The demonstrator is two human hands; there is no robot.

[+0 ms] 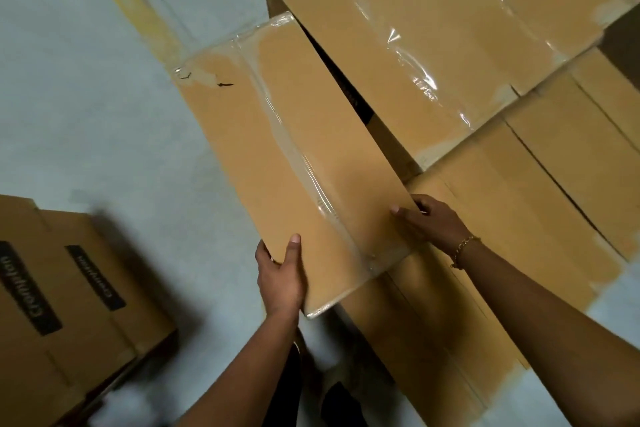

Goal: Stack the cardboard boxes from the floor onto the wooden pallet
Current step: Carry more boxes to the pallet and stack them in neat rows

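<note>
Our two forearms reach up from 6 and 4 o'clock. Our left hand (282, 274) grips the near corner of the taped cardboard box (301, 156), thumb flat on top and fingers curled beneath. Our right hand (429, 222) pinches the box's right edge, thumb on top. The box sits mid-frame, running toward 11 o'clock, just beside the stacked boxes (433, 45) at 2 o'clock.

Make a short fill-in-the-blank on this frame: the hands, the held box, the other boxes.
1. The left hand lays its ___ on top of the box.
2. The bracelet sits on the ___ wrist.
3. The labelled boxes at lower left carry labels coloured ___.
Missing words: thumb; right; black.
</note>
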